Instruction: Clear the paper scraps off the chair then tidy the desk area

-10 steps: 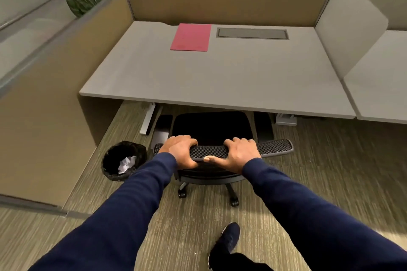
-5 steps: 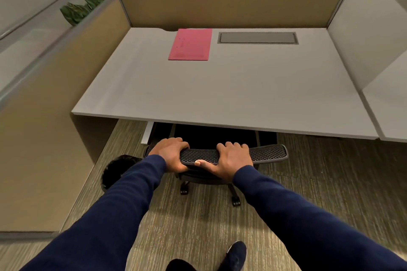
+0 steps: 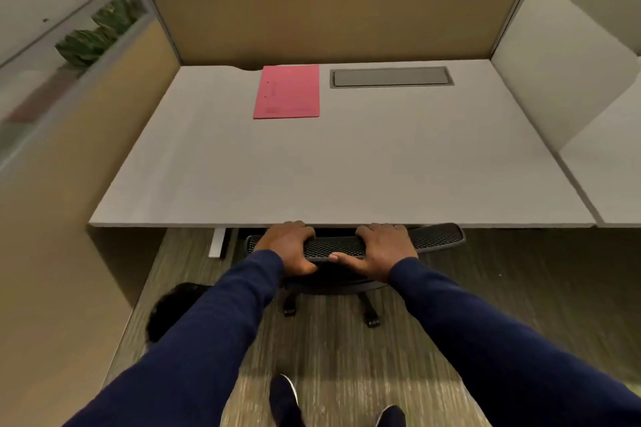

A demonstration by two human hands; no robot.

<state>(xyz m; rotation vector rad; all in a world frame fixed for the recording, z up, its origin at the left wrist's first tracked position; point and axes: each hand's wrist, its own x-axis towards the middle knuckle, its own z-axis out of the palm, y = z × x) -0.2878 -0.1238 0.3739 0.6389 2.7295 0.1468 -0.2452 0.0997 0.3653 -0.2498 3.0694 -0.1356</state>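
Note:
The black mesh chair [image 3: 437, 236] stands tucked under the grey desk [image 3: 347, 177]; only the top of its backrest and its wheeled base show, and the seat is hidden. My left hand [image 3: 289, 246] grips the backrest's top edge left of centre. My right hand [image 3: 379, 248] grips it just to the right, thumb along the near side. A pink folder [image 3: 287, 92] lies flat at the back of the desk, left of a grey cable hatch [image 3: 391, 77]. No paper scraps are visible on the chair.
A black waste bin [image 3: 173, 305] sits on the carpet at the left, mostly hidden behind my left sleeve. Tan partition walls [image 3: 312, 10] close the desk at the back and left. A white divider [image 3: 555, 73] stands on the right. My shoes [image 3: 284, 399] show below.
The chair has rolled forward under the desk with both hands on its backrest; the seat is now hidden. I have stepped closer, and my left sleeve now hides most of the bin.

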